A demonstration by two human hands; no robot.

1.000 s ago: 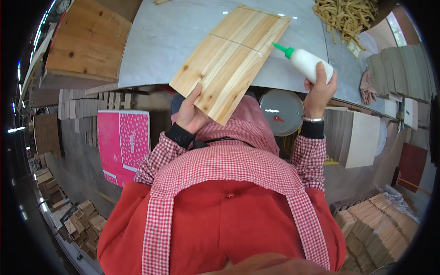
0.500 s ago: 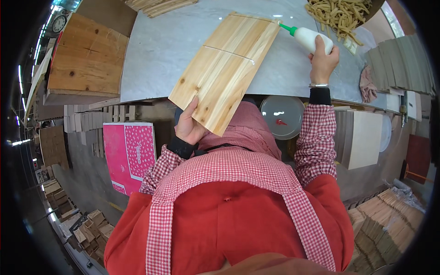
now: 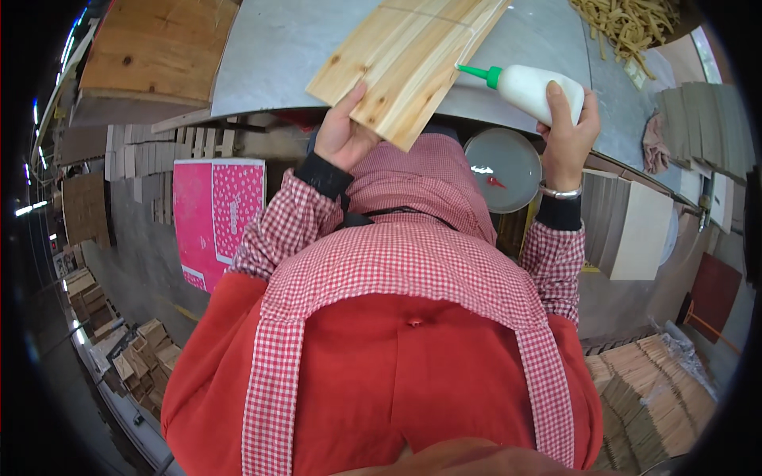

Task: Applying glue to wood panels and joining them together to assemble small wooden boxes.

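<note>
Biggest change vs approx. 0.5 s ago: nozzle [image 3: 479,74] of the white bottle [image 3: 533,91] was at the board's far R corner, now it's at the R edge partway toward the near end, so R hand [image 3: 568,131] has brought it nearer the body. For the work in hand, prob. means the tip is being run along that edge; thin whitish line seems to show there, but too faint to be sure. Tip vs. wood contact: can't tell. Bottle is tilted, nozzle pointing L; R hand is wrapped round its base end, thumb on top, squeeze amt. not visible. L hand [image 3: 346,135] is clamped on the wooden board [image 3: 409,75] at its near L edge, thumb on top, other fingers mostly hidden underneath. Board slants from far R to near L, near end sticking out past the table [image 3: 274,59] edge over the lap; far end cut off by frame. Other diffs: whole view has shifted, so board sits higher in frame and its far corner is out of shot. Wood strips [image 3: 627,28] far R, cloth [image 3: 656,144] on R, grey tub [image 3: 520,194] w/ red bit [image 3: 495,182] below table edge.
</note>
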